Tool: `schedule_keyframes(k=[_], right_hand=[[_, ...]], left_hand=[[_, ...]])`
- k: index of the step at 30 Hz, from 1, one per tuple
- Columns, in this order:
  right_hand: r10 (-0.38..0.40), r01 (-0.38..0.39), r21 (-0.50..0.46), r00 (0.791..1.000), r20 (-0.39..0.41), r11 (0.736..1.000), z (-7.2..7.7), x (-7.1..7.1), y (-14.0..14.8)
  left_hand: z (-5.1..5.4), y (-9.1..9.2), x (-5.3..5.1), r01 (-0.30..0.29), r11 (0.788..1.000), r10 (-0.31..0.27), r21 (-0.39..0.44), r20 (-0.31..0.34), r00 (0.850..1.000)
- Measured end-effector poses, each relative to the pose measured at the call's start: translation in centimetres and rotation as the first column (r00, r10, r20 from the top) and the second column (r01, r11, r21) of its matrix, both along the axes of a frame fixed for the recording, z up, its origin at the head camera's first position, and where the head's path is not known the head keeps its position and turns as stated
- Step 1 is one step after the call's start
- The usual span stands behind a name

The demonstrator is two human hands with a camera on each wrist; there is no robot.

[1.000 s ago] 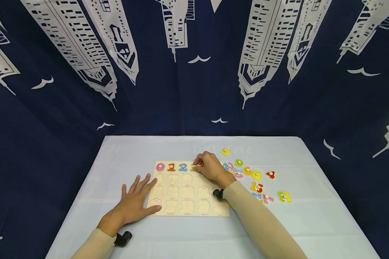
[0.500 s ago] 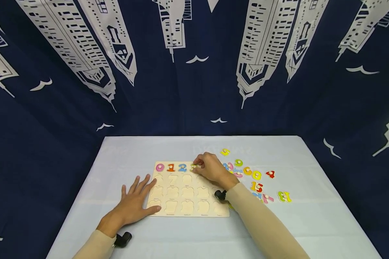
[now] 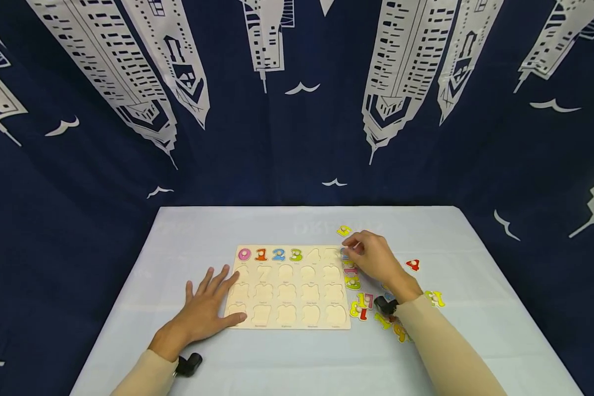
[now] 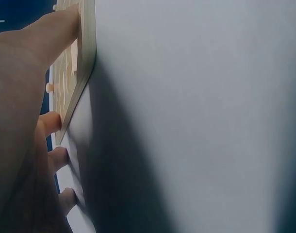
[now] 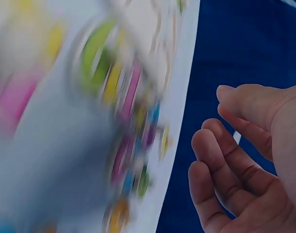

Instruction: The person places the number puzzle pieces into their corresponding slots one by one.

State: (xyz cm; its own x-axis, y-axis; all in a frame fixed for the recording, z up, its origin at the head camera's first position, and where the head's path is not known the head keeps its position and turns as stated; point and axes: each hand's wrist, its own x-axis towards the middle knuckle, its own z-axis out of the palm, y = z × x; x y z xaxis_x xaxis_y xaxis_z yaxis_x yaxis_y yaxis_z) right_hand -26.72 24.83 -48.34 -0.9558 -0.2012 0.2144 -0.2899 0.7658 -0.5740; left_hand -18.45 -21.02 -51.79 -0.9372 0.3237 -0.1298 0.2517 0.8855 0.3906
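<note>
A wooden number puzzle board (image 3: pixel 274 283) lies flat on the table. Its top row holds a pink 0 (image 3: pixel 245 254), an orange 1 (image 3: pixel 260 254), a blue 2 (image 3: pixel 278 254) and a green 3 (image 3: pixel 295 254). My left hand (image 3: pixel 203 308) rests spread on the board's left side, and the left wrist view shows its thumb (image 4: pixel 65 24) on the board's edge. Over the loose number pieces right of the board is my right hand (image 3: pixel 376 261). In the right wrist view, that hand's loosely bent fingers (image 5: pixel 204 145) hold nothing.
Several loose number pieces (image 3: pixel 361 305) lie right of the board, some overlapping, some hidden under my right forearm. Apart from them are a yellow 5 (image 3: pixel 344 231), a red 4 (image 3: pixel 413 265) and a yellow-green piece (image 3: pixel 434 298). A dark blue curtain (image 3: pixel 272 143) hangs behind the white table (image 3: pixel 193 236).
My right hand has let go of the green 3, which sits in the top row, and has moved right over the loose pieces. My left hand has stayed in place.
</note>
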Motion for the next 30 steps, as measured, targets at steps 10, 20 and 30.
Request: schedule_keyframes(k=[10,20,30], right_hand=[[-0.161,0.163,0.068,0.986,-0.029,0.984,0.2,2.6,9.7],[-0.267,0.250,0.127,0.954,0.136,0.960,-1.6,3.5,14.6],[-0.276,0.264,0.098,0.949,0.149,0.960,-2.7,3.8,15.2]], left_hand=[[0.3,0.2,-0.2,0.001,1.000,-0.001,0.005,-0.009,1.000],[0.1,0.0,0.2,-0.014,1.000,0.014,0.008,-0.004,1.000],[0.0,0.2,0.2,-0.006,1.000,0.006,0.007,-0.015,1.000]])
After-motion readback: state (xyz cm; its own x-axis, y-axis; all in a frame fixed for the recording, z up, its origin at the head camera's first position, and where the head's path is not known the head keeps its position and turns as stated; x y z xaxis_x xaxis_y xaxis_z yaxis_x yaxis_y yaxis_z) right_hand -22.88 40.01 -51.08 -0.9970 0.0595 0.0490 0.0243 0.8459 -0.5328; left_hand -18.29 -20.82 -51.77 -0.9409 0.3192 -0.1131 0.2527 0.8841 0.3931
